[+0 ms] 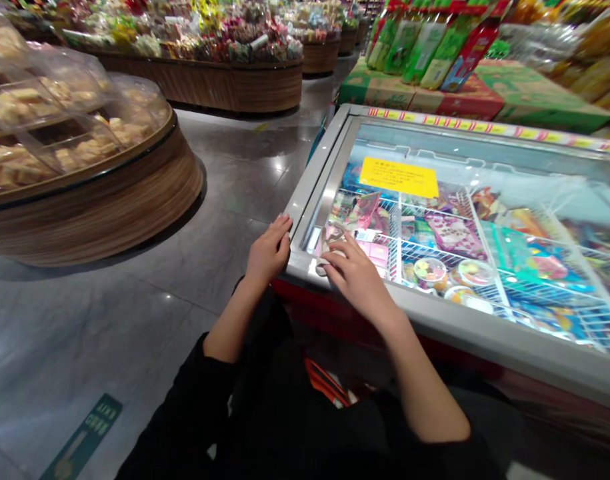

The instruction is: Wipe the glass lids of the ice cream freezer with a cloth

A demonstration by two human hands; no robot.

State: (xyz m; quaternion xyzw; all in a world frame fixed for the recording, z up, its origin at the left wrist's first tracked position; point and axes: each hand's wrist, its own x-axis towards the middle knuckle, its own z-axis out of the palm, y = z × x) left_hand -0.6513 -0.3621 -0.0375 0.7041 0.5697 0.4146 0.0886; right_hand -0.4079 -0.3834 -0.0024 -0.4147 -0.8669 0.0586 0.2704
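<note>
My right hand [349,267] presses a crumpled pale cloth [327,248] against the glass lid near the front left corner of a chest freezer [435,308]. Its fingers curl over the cloth. My left hand [271,250] rests on the freezer's left edge by the same corner, fingers stretched out and holding nothing. Under the glass, wire baskets hold frozen packs and round tubs [429,270]. A yellow notice [399,177] is stuck on the glass farther back.
Bottles [425,50] stand on cartons [522,93] behind the freezer. To the left is a rounded wooden display stand [99,213] with clear bins of food. Grey tiled floor [235,173] lies between them, with a green exit sticker [87,437] at lower left.
</note>
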